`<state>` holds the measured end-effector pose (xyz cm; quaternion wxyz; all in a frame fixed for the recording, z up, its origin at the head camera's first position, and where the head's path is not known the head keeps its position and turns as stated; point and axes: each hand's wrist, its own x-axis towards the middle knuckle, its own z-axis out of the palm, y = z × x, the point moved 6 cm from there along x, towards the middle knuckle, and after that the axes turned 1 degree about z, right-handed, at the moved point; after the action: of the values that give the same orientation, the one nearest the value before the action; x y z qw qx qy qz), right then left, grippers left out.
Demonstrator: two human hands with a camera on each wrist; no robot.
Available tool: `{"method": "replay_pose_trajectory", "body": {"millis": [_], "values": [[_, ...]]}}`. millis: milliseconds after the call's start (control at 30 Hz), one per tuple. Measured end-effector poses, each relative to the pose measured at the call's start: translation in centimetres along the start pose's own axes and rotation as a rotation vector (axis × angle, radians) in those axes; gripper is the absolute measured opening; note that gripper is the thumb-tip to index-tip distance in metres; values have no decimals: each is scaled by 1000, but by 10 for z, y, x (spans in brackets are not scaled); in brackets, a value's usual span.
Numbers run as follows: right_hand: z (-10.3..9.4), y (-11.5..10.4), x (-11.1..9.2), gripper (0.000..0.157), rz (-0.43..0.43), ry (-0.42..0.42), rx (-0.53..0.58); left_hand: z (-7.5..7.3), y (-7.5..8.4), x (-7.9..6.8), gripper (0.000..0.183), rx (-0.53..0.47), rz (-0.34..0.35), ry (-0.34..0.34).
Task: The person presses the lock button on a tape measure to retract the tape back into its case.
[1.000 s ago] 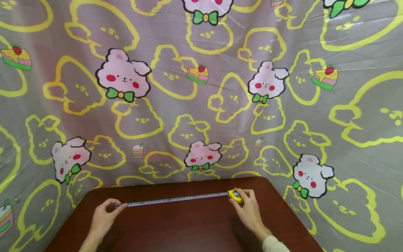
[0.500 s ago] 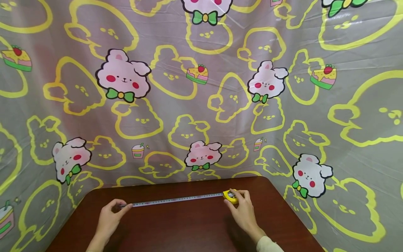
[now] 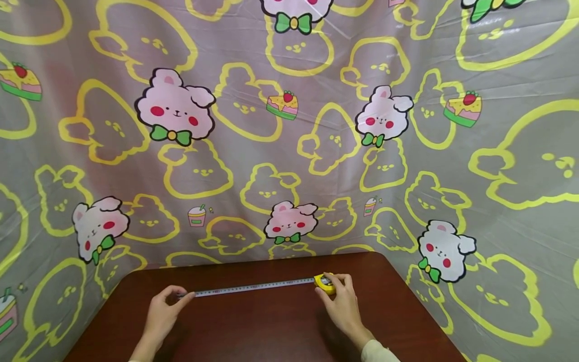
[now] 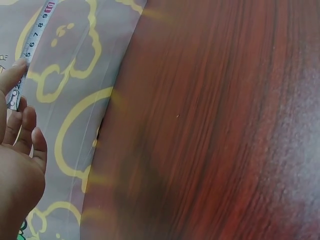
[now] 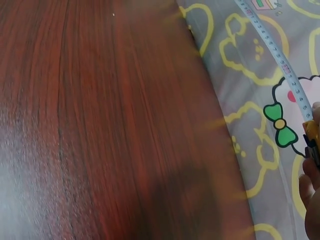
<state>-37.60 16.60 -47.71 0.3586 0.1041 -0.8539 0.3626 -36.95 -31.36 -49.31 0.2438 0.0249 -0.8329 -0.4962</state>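
Note:
A yellow tape measure [image 3: 323,284] is gripped by my right hand [image 3: 342,304], thumb in front and fingers over its top. Its white blade [image 3: 253,287] runs out to the left, nearly straight, above the brown table. At the blade's free end, my left hand [image 3: 162,314] pinches the tip between thumb and fingers. In the left wrist view the thumb lies across the blade [image 4: 34,41] near its first numbers. The right wrist view shows the blade [image 5: 278,59] entering the case, which is mostly cut off at the frame edge along with the fingers.
The dark wooden table [image 3: 253,332] has rounded far corners. A grey curtain [image 3: 253,151] printed with rabbits and yellow outlines hangs behind it and along both sides, close to the table's edges.
The hands have come closer together: my right hand moved left with the tape measure, my left hand moved right with the tip. The stretch of blade between them is shorter.

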Motion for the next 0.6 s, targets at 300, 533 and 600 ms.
{"method": "replay_pose_trajectory", "body": {"millis": [300, 533, 600], "values": [[6, -6, -2, 47, 23, 5, 17, 10, -2, -1, 27, -48, -11, 22], [9, -6, -5, 47, 36, 6, 22, 16, 1, -5, 26, -56, 2, 25], [10, -6, -6, 47, 38, 10, 20, 18, 3, -5, 25, -58, 24, 23]]}}
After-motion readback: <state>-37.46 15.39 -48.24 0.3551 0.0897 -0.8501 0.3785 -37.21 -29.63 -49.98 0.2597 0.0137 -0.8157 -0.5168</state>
